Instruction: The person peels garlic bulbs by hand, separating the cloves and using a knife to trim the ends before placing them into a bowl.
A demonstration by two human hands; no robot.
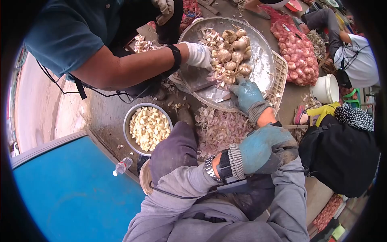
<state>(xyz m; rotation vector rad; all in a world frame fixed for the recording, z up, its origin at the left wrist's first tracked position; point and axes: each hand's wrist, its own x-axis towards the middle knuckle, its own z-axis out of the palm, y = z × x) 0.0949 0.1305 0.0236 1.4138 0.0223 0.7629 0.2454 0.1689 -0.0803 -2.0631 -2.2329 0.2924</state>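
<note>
My right hand [248, 97], in a blue-coated glove, is at the near right edge of a round metal tray [264, 56]. Its fingers are bent beside the garlic bulbs [229, 52], and a short knife blade [223, 98] shows at its palm side; the grip is partly hidden. My left hand [266, 149], in a soiled blue glove, lies across my right forearm with its fingers curled on the grey sleeve [288, 173]. Loose cloves and skins lie on the tray, along with a dark flat blade [204, 86]. A co-worker's white-gloved hand [197, 55] touches the garlic from the left.
A bowl of peeled garlic cloves [149, 128] stands left of my knee. Garlic skins [221, 129] cover the ground below the tray. A plastic bottle [122, 165] lies by a blue panel [80, 193]. Red net sacks of garlic [296, 52], a white bucket [325, 88] and other people are to the right.
</note>
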